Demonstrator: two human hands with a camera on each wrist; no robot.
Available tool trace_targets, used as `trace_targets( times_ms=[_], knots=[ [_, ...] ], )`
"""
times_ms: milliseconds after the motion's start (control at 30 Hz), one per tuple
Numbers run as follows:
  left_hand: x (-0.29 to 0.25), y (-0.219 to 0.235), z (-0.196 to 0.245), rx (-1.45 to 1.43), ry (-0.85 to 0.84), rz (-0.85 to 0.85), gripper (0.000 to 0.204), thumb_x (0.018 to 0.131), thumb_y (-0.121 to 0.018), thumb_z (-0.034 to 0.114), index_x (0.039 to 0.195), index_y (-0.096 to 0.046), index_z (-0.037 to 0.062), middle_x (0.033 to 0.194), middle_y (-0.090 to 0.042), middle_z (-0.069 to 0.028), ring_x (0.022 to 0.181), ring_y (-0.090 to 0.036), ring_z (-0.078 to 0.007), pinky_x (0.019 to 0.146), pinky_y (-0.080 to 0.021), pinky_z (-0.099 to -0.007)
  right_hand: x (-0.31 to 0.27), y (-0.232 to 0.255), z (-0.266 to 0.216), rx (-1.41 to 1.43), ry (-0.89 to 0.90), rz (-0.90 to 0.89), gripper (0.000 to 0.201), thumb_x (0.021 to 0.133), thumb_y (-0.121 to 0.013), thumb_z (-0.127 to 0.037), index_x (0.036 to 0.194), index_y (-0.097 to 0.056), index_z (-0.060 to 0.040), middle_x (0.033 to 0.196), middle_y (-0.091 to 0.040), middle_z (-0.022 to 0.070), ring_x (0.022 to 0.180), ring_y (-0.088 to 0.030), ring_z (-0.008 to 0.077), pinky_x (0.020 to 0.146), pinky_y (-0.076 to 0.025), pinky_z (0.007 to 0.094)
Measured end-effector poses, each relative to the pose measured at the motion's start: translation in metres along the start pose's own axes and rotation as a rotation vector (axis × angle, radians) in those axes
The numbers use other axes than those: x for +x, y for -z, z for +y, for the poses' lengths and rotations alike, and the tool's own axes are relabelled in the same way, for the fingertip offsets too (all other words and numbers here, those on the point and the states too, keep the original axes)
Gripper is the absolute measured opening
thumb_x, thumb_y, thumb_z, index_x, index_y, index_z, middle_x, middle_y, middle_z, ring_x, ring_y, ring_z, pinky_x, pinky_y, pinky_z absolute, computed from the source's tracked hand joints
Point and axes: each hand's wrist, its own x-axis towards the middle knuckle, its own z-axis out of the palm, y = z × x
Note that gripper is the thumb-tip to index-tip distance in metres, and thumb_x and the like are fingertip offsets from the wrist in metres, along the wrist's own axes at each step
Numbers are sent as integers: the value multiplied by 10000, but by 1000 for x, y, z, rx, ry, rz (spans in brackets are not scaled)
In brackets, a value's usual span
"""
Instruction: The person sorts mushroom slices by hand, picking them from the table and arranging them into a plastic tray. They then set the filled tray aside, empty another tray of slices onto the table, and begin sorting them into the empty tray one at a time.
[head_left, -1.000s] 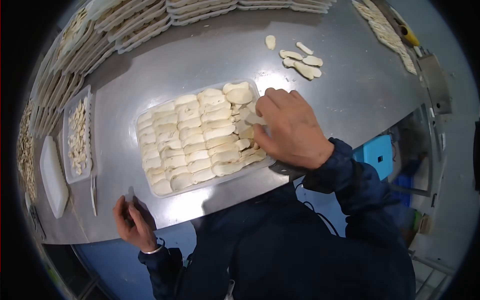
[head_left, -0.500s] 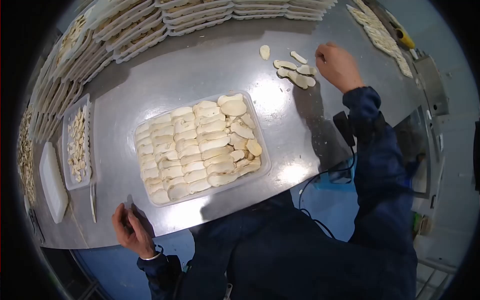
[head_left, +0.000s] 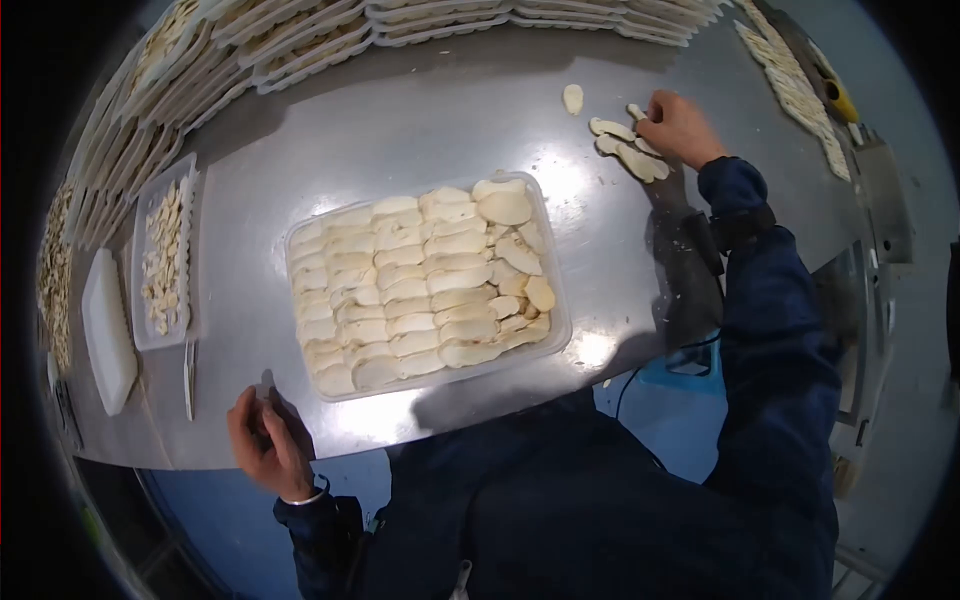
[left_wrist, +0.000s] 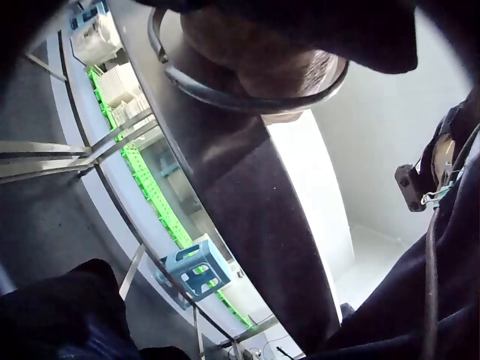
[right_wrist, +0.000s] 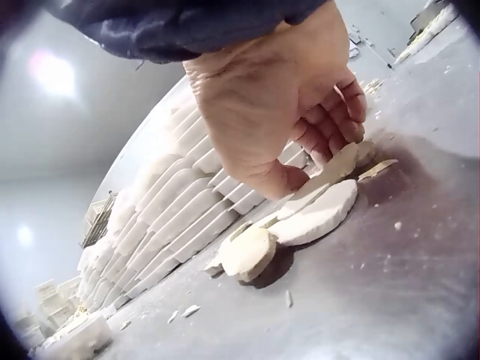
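Observation:
In the head view my right hand point(head_left: 685, 132) is at a small group of loose mushroom slices point(head_left: 640, 164) on the metal table. Thumb and fingertips pinch a narrow slice point(head_left: 634, 110) from either side. From the right wrist, the right hand point(right_wrist: 277, 105) has its fingers curled down over pale overlapping slices point(right_wrist: 319, 215). In front of the body stands a clear plastic tray point(head_left: 562, 335) with mushroom slices laid in overlapping rows; its right end holds smaller, uneven pieces. My left hand point(head_left: 268, 445) rests at the table's front edge, fingers loosely curled, holding nothing.
Stacks of filled trays point(head_left: 440, 28) line the back and left. A small tray of pieces point(head_left: 188, 300), a white tray point(head_left: 108, 330) and a metal tool point(head_left: 190, 380) lie at left. One slice point(head_left: 572, 99) lies apart. Beneath the table is a blue stool point(left_wrist: 196, 270).
My right hand has left the tray's right end and moved to the loose slices at the back right. A yellowish slice shows where it was. The left hand stays put.

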Motion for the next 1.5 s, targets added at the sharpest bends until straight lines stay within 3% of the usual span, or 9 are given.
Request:
trace_targets(
  times_ms=[67, 567, 667, 767, 867, 1033, 1267, 1333, 1500],
  knots=[
    [2, -7, 4, 4, -37, 91, 211, 914, -540, -15, 1116, -593, -40, 885, -564, -43, 720, -494, -89, 649, -400, -202, 2, 1, 0, -19, -30, -50, 373, 732, -634, -336, 860, -642, 14, 868, -661, 247, 824, -634, 405, 753, -493, 454],
    [4, -6, 6, 35, -56, 68, 213, 917, -534, -13, 1122, -587, -39, 882, -562, -44, 731, -503, -86, 661, -408, -194, 4, -7, 27, 164, 242, 181, 289, 797, -578, -196, 1009, -694, -38, 908, -674, 182, 824, -636, 360, 771, -500, 420],
    [0, -1, -1, 5, 1, 22, 228, 954, -525, 23, 1167, -575, -41, 998, -610, -72, 889, -568, -123, 825, -448, -237, 1, -5, 25, 188, 162, 157, 291, 786, -604, -220, 978, -677, -14, 920, -662, 167, 825, -625, 339, 760, -492, 408],
    [1, -2, 2, 12, 1, 20, 229, 955, -526, 25, 1168, -573, -42, 994, -609, -73, 885, -566, -122, 825, -448, -236, -7, 1, 6, 105, 120, 107, 297, 767, -630, -248, 913, -646, 10, 889, -648, 166, 810, -617, 336, 739, -485, 409],
    [4, -6, 7, 40, -52, 76, 207, 919, -542, -6, 1116, -594, -38, 884, -563, -42, 710, -485, -84, 640, -392, -192, 1, -11, 20, 104, 156, 133, 298, 753, -643, -273, 846, -618, 9, 867, -636, 169, 790, -609, 344, 718, -481, 410],
    [3, -6, 6, 26, -74, 86, 210, 913, -546, -12, 1115, -596, -39, 879, -560, -38, 692, -469, -78, 626, -381, -190, -3, -6, 11, 41, 104, 153, 264, 762, -630, -246, 838, -604, 5, 862, -620, 168, 777, -598, 352, 704, -473, 416],
    [4, -4, 5, 36, -56, 58, 221, 916, -544, -9, 1130, -591, -46, 904, -566, -54, 742, -497, -94, 676, -399, -208, -85, 23, -106, 279, 657, 334, 221, 720, -686, -130, 850, -541, -25, 807, -552, 123, 744, -558, 313, 685, -438, 403],
    [0, -1, -3, 7, 0, 31, 237, 944, -549, 29, 1166, -585, -46, 1009, -622, -85, 900, -588, -135, 829, -459, -244, -108, 24, -136, 253, 681, 270, 212, 712, -668, -111, 833, -523, -16, 789, -532, 125, 734, -545, 289, 678, -429, 388],
    [0, -1, -1, 4, -4, 36, 237, 943, -561, 44, 1162, -587, -44, 1000, -620, -84, 877, -579, -124, 803, -455, -232, -117, 16, -152, 248, 731, 248, 214, 700, -655, -93, 833, -510, -10, 778, -520, 125, 733, -539, 285, 671, -425, 393]
  ],
)
